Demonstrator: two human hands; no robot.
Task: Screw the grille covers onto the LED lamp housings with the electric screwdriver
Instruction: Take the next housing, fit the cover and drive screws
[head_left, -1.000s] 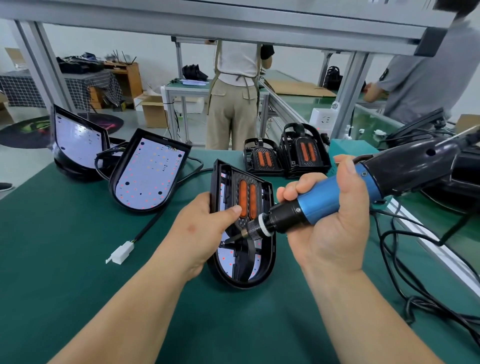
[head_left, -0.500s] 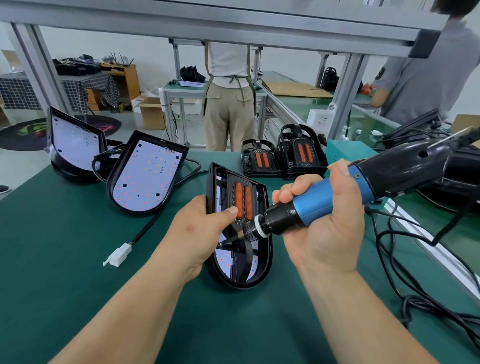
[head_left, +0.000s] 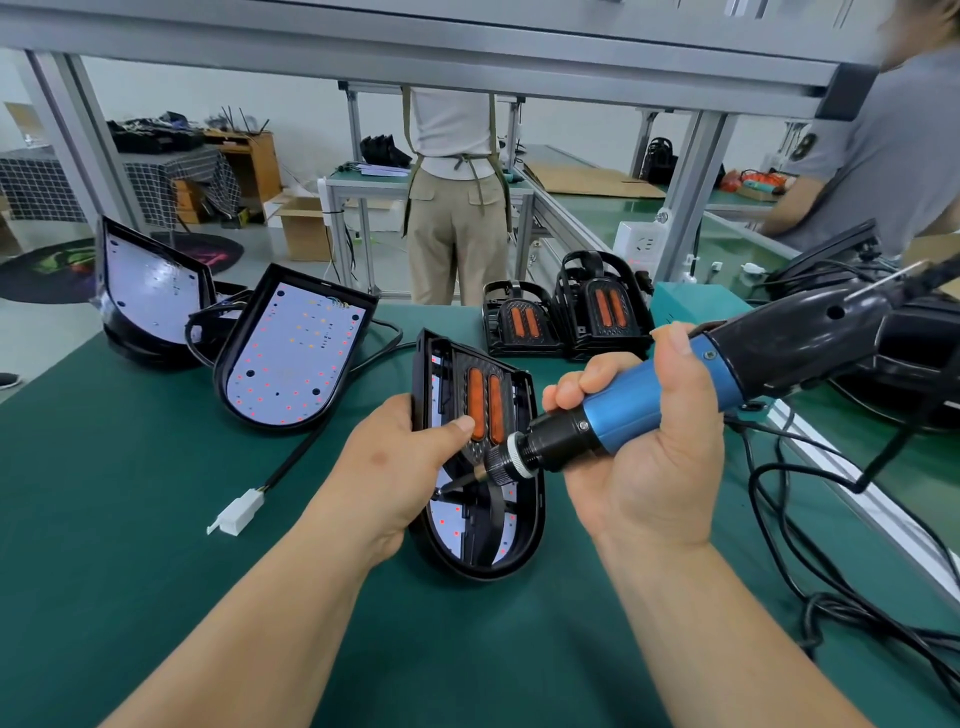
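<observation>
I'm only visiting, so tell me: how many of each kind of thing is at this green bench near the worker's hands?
Lamp housings: 3 (far left, middle, one gripped by the left hand)
Piles of spare grille covers: 2 (left, right)
Electric screwdriver: 1, in the right hand
White plug: 1
Total: 7

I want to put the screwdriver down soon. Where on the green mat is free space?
Bare green mat lies near-left, before the open housing and white connector. Crowded: black cables at right, stacked grille covers at the far edge.
</observation>
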